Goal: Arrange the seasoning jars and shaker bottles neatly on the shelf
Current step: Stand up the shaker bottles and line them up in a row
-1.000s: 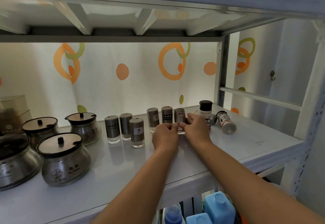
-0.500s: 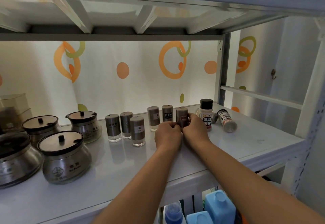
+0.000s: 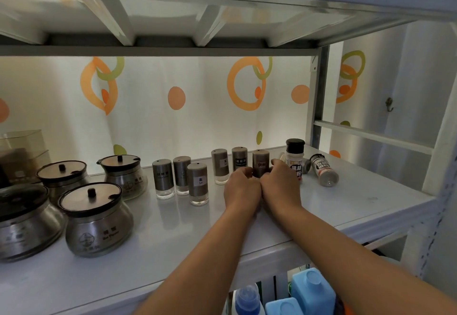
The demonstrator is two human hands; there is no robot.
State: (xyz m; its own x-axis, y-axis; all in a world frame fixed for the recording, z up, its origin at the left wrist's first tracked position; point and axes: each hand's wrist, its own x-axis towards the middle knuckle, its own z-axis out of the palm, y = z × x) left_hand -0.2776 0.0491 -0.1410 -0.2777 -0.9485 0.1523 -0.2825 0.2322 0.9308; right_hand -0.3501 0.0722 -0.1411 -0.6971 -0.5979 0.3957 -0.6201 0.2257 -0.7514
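- The lower part of the brown-labelled shaker [image 3: 260, 162] is hidden behind both hands, so it cannot be told whether it stands on the shelf [image 3: 333, 205] or is lifted off it. Its label is too blurred to read.
- The large jar [image 3: 22, 218] at far left is cut by the frame edge, as is the tinted plastic box [image 3: 22, 146] behind it. The blue bottles [image 3: 312, 290] below the shelf show only their tops.
- The right hand covers part of the black-capped bottle [image 3: 294, 152], a white upright one with a printed label.
- The shakers are brushed-metal cylinders with clear glass bottoms. A cluster of three [image 3: 181, 172] stands left of centre, and a pair [image 3: 239, 158] stands in a row just left of the brown-labelled one.
- Three squat jars [image 3: 95, 218] of shiny steel flare out like bells, each with a flat lid and a black knob.
- A toppled bottle [image 3: 324, 170] lies on its side near the shelf's right rear.
- The shelf is smooth, white and glossy. Behind it hangs a pale sheet [image 3: 193, 106] printed with orange rings and dots.
- The left hand [image 3: 241, 186] curls its fingers round the brown-labelled shaker from the left, and the right hand [image 3: 280, 183] does so from the right.
- Both grips are narrow and close on the shaker, and the two hands touch each other in front of it.
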